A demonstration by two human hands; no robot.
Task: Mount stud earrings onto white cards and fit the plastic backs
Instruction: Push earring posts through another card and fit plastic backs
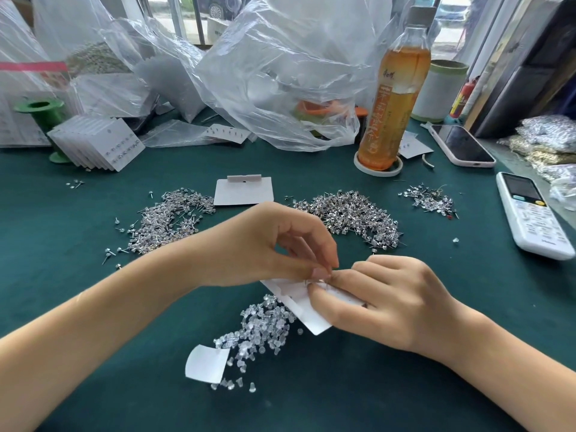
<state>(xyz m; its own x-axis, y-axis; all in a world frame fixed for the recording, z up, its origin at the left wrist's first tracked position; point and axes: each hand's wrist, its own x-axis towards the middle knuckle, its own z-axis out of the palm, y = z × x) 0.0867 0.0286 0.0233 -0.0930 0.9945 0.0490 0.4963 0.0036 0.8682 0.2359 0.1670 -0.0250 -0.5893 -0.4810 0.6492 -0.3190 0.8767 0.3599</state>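
Surface: green felt table [93, 307].
Hidden: white card [314, 322] mostly under hands.
Left hand [274, 244]: fingertips pinched at card edge; held item unclear.
Right hand [383, 304]: fingers curled, gripping card.

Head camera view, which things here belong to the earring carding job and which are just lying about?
Job: white card gripped by right hand, left hand pinching at it, stud piles, plastic backs, finished cards.
Lying about: tea bottle, phone, remote.
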